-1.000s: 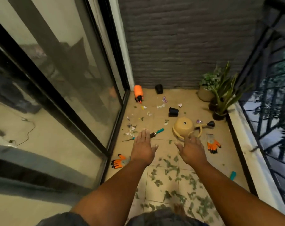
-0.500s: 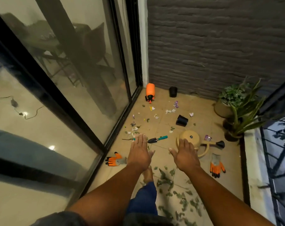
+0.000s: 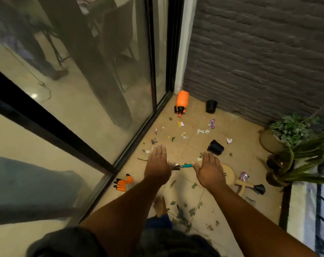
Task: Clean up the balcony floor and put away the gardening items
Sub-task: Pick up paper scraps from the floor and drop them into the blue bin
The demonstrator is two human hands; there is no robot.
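Currently left hand (image 3: 158, 165) and right hand (image 3: 209, 172) extend above the floor (image 3: 190, 145), fingers straight, holding nothing; teal-handled trowel (image 3: 183, 166) lies between them

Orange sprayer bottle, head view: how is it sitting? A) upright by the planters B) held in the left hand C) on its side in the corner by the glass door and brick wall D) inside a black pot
C: the orange sprayer bottle lies on its side on the floor tiles in the corner, nozzle toward the camera, and neither hand touches it.
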